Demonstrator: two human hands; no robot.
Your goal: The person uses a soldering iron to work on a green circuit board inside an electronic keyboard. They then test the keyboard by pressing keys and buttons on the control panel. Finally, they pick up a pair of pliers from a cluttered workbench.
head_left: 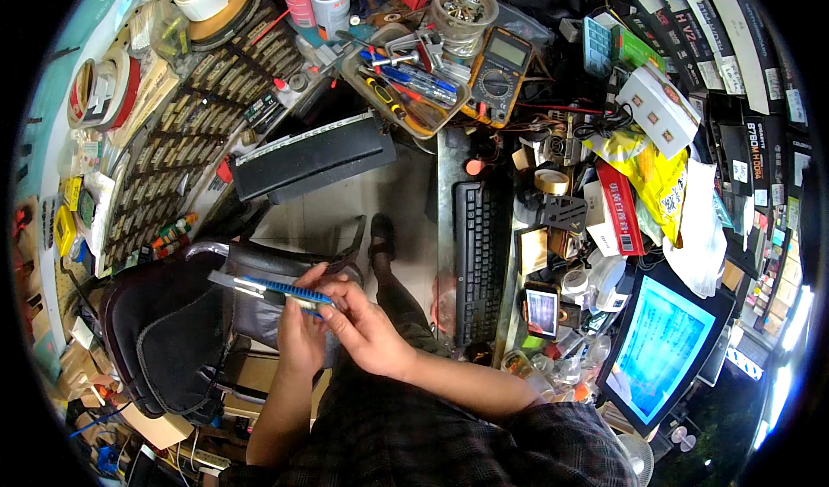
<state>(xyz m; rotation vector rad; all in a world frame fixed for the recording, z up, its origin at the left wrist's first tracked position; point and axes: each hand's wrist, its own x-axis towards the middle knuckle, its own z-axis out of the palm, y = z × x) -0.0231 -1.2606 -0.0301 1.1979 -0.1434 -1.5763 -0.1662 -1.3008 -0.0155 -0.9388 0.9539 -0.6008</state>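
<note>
Both hands meet over the chair and hold one slim blue ridged piece (289, 289), with flat silvery and clear parts at its left end; its exact kind I cannot make out. My left hand (301, 338) grips it from below, thumb and fingers closed round its middle. The fingers of my right hand (373, 336) pinch its right end. Part of the piece is hidden behind my fingers. It is tilted, the left end pointing up and away from me.
A black office chair (168, 336) stands at the left. Right of me lie a keyboard (479, 262) and a lit monitor (661, 344). Ahead are a tool tray (406, 120) with screwdrivers, a multimeter (498, 77) and a long black case (315, 159). Boxes crowd the right.
</note>
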